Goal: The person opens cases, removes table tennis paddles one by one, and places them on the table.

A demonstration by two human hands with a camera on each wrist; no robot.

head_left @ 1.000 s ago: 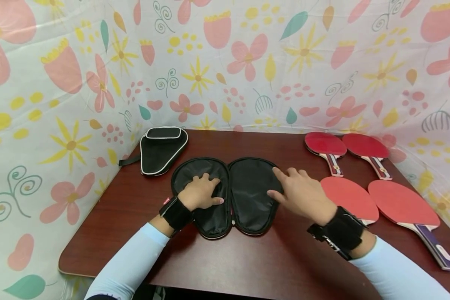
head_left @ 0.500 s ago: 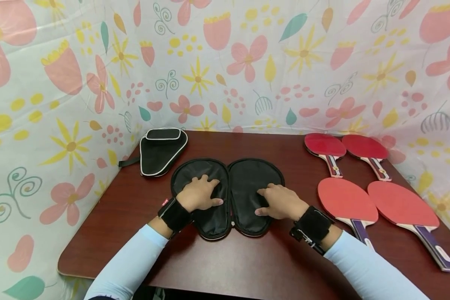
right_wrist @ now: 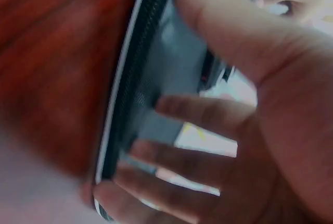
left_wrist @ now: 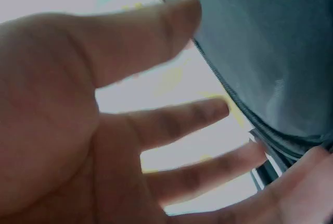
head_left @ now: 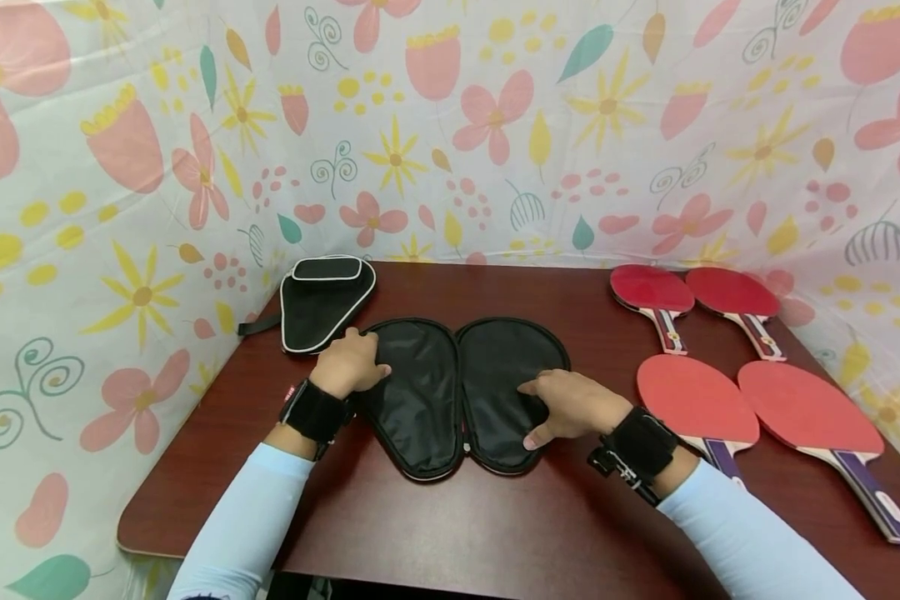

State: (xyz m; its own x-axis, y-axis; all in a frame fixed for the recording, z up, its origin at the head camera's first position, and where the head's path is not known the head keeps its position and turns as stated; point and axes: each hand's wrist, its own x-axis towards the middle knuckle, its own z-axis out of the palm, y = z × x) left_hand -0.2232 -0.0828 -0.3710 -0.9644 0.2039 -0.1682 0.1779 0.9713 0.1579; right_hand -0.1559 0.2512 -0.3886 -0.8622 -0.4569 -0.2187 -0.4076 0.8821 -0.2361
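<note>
A black table tennis paddle case (head_left: 420, 417) lies unzipped and spread flat on the table, its two halves side by side. My left hand (head_left: 347, 367) is at the outer left edge of the left half. In the left wrist view its fingers (left_wrist: 177, 122) are spread and fairly straight, with the zipped edge close by. My right hand (head_left: 576, 406) is over the outer side of the right half (head_left: 495, 367). Its fingers (right_wrist: 177, 159) reach across the lining and zipper edge in the right wrist view, loosely extended. Neither hand grips anything.
A closed black paddle case (head_left: 318, 308) with white piping lies at the back left. Two paddles with dark red faces (head_left: 651, 287) lie at the back right. Two with orange-red faces (head_left: 810, 404) lie nearer, beside my right forearm. A floral cloth (head_left: 450, 150) hangs behind the brown table (head_left: 450, 542).
My right hand has moved left and down onto the case's right half. My left hand has lifted from the left half's middle and moved to its outer left edge.
</note>
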